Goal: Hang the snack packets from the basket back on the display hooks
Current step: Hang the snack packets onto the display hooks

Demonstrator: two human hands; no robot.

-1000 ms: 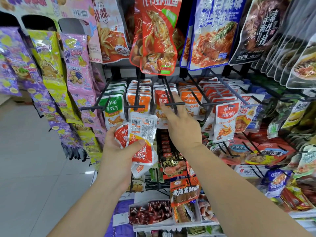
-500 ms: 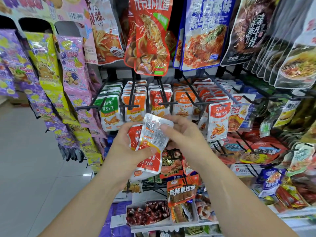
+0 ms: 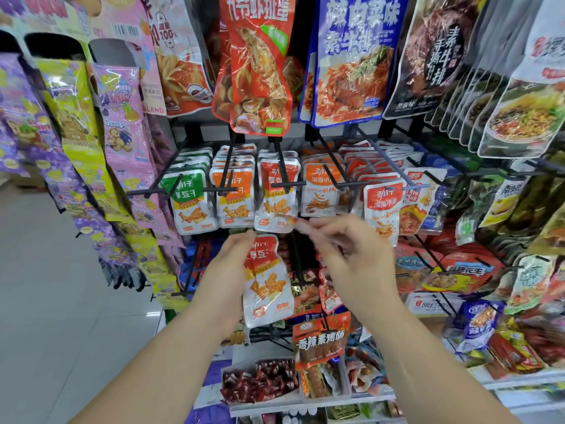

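My left hand (image 3: 232, 264) gripped a red-and-white packet (image 3: 266, 283) by its left edge, fingers curled behind it and the printed face turned toward me. It stood nearly upright, its long axis running 12 to 6 o'clock, with the narrow hanging end at the top. My right hand (image 3: 354, 258) was at 3 o'clock from it, just beside it, fingers bent and pinched on what looked like a second packet (image 3: 305, 223). That one showed edge-on as a blurred reddish strip pointing toward 10 o'clock, so I could not make out where its hole was.

The hook (image 3: 282, 172) I judged to be the target carried a row of matching packets (image 3: 276, 197) and pointed out at me. Its tip lay at about 11 o'clock from my right fingertips and near them, and at 12 o'clock from the packet in my left hand. The right hand was the nearer one. I reckoned its strip would have to be turned face-on to the prong before the hole could slide over the tip. The basket was out of view.
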